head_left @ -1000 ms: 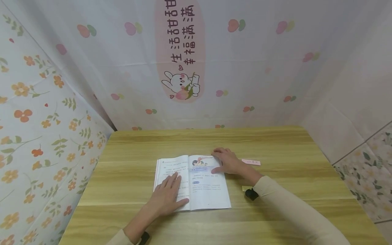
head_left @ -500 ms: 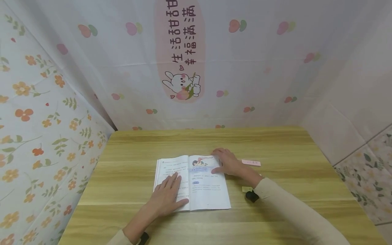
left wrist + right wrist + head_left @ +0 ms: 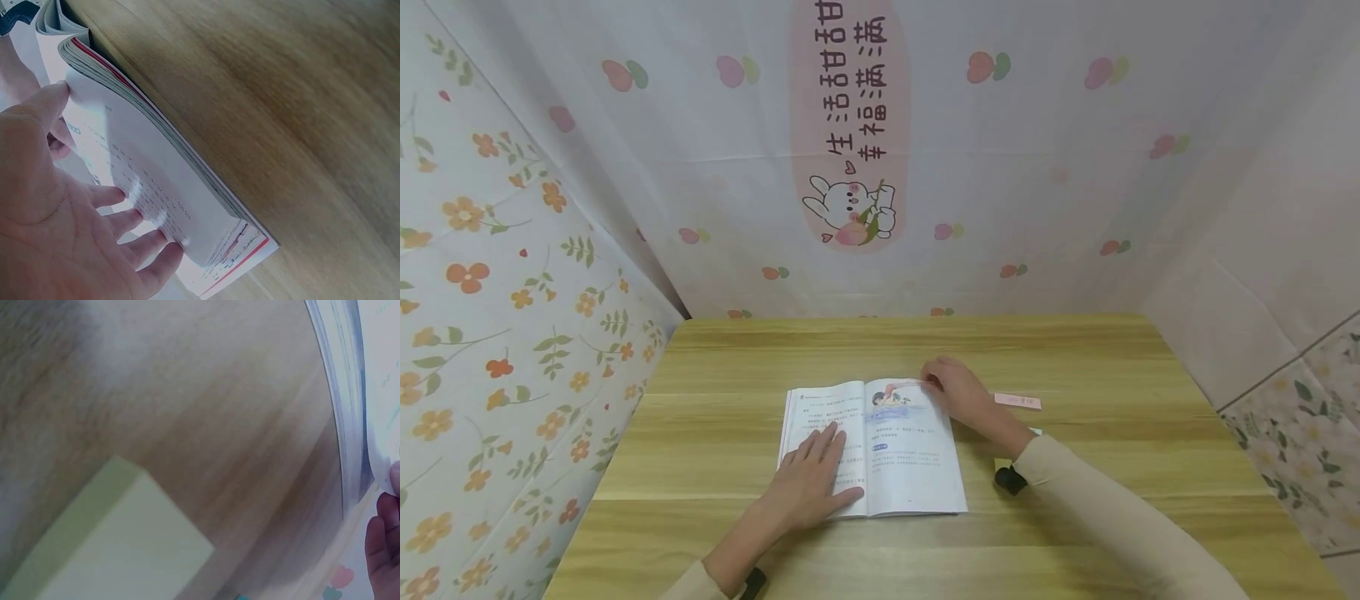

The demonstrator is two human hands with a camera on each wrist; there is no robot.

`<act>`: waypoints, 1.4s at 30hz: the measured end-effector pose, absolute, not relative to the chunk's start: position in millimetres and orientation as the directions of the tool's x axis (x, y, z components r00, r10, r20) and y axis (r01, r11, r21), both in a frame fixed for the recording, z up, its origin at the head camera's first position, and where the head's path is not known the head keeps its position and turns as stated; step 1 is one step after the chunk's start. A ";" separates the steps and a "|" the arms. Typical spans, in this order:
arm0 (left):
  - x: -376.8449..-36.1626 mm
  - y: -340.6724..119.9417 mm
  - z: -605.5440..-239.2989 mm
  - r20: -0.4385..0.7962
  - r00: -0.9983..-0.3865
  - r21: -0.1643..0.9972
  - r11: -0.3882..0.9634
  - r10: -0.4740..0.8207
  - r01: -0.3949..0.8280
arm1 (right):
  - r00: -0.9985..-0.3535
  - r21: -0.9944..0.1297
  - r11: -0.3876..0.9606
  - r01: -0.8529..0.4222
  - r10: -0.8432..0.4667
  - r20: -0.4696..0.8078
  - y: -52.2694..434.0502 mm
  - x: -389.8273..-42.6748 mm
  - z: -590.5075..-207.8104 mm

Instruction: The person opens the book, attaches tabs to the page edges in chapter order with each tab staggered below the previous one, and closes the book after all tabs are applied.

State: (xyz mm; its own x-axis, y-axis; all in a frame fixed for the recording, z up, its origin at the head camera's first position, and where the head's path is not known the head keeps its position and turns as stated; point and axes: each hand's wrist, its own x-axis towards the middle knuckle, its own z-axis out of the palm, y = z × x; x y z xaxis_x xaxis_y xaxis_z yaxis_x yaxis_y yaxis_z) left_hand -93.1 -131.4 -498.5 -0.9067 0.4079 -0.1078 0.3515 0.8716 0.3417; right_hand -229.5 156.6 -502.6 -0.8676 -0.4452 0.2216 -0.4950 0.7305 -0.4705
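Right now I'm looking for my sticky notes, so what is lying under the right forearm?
A pale yellow sticky-note pad peeks out beside the sleeve on the table. Most of it is covered by the arm.

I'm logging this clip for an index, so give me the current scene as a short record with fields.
Setting: wooden table inside fabric-walled booth
Main item: open book, lying flat
Left hand: flat on the left page, fingers straight
Right hand: at the right page's top outer corner; grip unclear
Nearby: pink strip right of the book; yellow sticky-note pad by the right wrist
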 end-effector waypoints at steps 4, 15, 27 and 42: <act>-93.5 -130.9 -499.3 -0.105 -0.906 0.334 0.873 0.410 0.357 | -0.891 -0.465 0.762 -0.450 -0.417 0.178 156.6 -228.4 -502.6; -93.9 -129.3 -498.5 -0.124 -0.903 0.329 0.876 0.411 0.353 | -0.910 -0.558 0.726 -0.402 -0.382 0.159 162.4 -233.5 -506.6; -94.5 -132.4 -496.9 -0.107 -0.902 0.339 0.868 0.419 0.363 | -0.920 -0.985 0.120 0.123 -0.359 -0.159 157.0 -222.1 -488.8; -95.2 -154.2 -494.3 -0.081 -0.901 0.363 0.854 0.427 0.372 | -0.733 -0.997 0.041 -0.072 -0.680 0.025 111.3 -195.7 -480.9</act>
State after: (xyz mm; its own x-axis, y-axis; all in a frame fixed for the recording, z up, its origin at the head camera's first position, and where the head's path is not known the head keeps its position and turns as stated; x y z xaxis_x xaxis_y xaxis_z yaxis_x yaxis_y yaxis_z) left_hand -95.2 -154.2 -494.3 -0.9007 0.4269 -0.0810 0.3722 0.8543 0.3629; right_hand -195.7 111.3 -480.9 -0.7325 -0.6803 0.0251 -0.0722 0.0410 -0.9965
